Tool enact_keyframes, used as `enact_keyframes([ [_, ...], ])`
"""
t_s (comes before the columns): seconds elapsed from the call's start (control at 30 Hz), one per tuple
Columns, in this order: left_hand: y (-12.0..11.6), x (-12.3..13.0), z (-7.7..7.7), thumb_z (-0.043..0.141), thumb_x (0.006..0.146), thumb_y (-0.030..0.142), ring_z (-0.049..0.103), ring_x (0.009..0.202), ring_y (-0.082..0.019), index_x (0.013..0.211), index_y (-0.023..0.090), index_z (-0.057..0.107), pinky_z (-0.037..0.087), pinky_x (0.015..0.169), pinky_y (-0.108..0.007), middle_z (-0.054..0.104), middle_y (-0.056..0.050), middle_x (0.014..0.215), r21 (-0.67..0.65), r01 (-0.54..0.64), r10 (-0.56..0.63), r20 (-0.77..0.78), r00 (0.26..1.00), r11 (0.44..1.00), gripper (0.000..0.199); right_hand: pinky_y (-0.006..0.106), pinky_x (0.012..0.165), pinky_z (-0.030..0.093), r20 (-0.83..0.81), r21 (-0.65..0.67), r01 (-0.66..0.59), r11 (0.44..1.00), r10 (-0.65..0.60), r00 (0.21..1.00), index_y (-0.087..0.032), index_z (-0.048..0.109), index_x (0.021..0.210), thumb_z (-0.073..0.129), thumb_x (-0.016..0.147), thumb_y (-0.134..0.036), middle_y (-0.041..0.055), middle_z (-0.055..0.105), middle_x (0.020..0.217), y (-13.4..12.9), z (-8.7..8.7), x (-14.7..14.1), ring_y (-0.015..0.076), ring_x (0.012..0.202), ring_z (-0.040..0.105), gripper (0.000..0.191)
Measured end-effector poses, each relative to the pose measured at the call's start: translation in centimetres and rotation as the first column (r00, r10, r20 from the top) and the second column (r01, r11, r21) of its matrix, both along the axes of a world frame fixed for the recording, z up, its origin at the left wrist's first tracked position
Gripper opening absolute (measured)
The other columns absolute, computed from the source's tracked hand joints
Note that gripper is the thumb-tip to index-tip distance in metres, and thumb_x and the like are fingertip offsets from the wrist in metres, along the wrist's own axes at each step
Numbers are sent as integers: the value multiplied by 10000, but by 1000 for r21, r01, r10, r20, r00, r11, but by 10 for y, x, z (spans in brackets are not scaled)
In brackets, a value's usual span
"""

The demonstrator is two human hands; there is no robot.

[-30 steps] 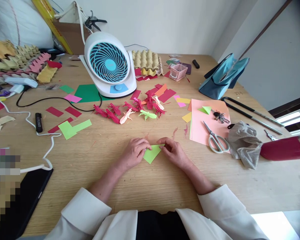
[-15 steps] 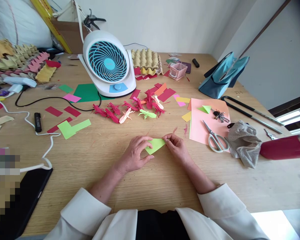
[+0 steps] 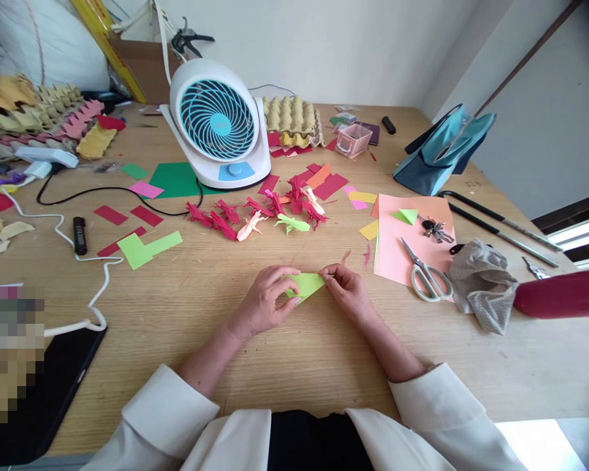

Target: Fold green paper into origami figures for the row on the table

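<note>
A folded light green paper [image 3: 308,284] lies between my hands near the middle of the wooden table. My left hand [image 3: 271,297] grips its left end, the thumb at the lower edge and the fingers on the upper side. The right tip is pinched between thumb and finger of my right hand [image 3: 346,289]. Beyond them stands a cluster of folded red paper figures [image 3: 223,224], along with a light green figure [image 3: 293,224] and a pale cream one [image 3: 250,226]. My left palm hides part of the paper's left end.
A white fan [image 3: 218,124] stands at the back. Scissors [image 3: 427,275] lie partly on pink paper [image 3: 392,252] at right, beside a crumpled grey cloth [image 3: 483,281] and a red bottle [image 3: 562,294]. A black marker [image 3: 80,235] and green scraps [image 3: 135,250] lie left.
My left thumb has moved up and in against the green paper's lower edge. My right hand keeps its pinch. The whole view has shifted slightly.
</note>
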State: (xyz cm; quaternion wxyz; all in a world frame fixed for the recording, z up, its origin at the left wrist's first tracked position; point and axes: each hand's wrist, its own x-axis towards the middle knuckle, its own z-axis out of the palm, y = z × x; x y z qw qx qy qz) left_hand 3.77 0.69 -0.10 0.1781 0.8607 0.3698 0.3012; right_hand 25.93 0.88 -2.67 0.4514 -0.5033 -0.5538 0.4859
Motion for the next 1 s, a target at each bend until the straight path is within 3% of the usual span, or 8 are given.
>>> enact_keyframes([
  [0.13,2,-1,-4,591,899,195,607,1032,-211,859,208,615,445,926,-390,668,-64,1141,93,-1,5,-39,999,996,48,264,546,380,79,27,-12,1000,10,997,-190,633,898,575,900,-490,1,554,709,-1,1,2,138,604,471,305],
  [0.23,2,-2,-7,560,913,178,624,994,-198,882,205,601,461,892,-364,690,-60,1074,74,-21,22,-19,1000,997,58,274,584,431,198,116,-100,988,76,977,-194,655,946,582,911,-464,41,595,842,-2,5,6,153,678,528,282],
  [0.33,1,-1,-11,545,921,179,650,912,-186,917,204,583,476,857,-345,710,-41,942,33,-35,35,12,999,999,45,328,747,502,337,224,-251,942,167,927,-212,674,1021,642,890,-414,100,580,1100,-5,10,9,215,953,588,243],
  [0.43,0,0,-13,544,919,179,658,838,-175,907,208,579,483,821,-333,709,-25,870,17,-50,50,21,999,999,47,423,920,478,457,276,-349,896,197,867,-226,676,1033,689,864,-358,109,561,1176,-8,13,7,256,1103,552,214],
  [0.53,-1,1,-13,539,915,178,651,809,-169,895,210,575,482,786,-318,700,-20,850,9,-56,56,9,998,998,52,453,941,459,551,298,-392,870,178,815,-236,675,1016,719,834,-274,98,571,1152,-10,13,3,263,1090,542,190],
  [0.7,-1,1,-15,534,913,182,627,792,-161,874,209,561,476,755,-297,671,-9,820,-33,-56,56,-12,998,998,55,410,875,465,622,322,-408,854,134,771,-226,670,935,645,840,-122,83,590,1043,-11,8,-1,235,980,545,143],
  [1.0,0,1,-15,538,888,177,596,787,-165,847,204,548,471,738,-295,628,-13,802,-99,-75,74,-13,997,992,50,362,775,456,659,294,-344,892,72,749,-218,676,899,621,859,-121,59,569,887,-13,8,5,215,848,542,119],
])
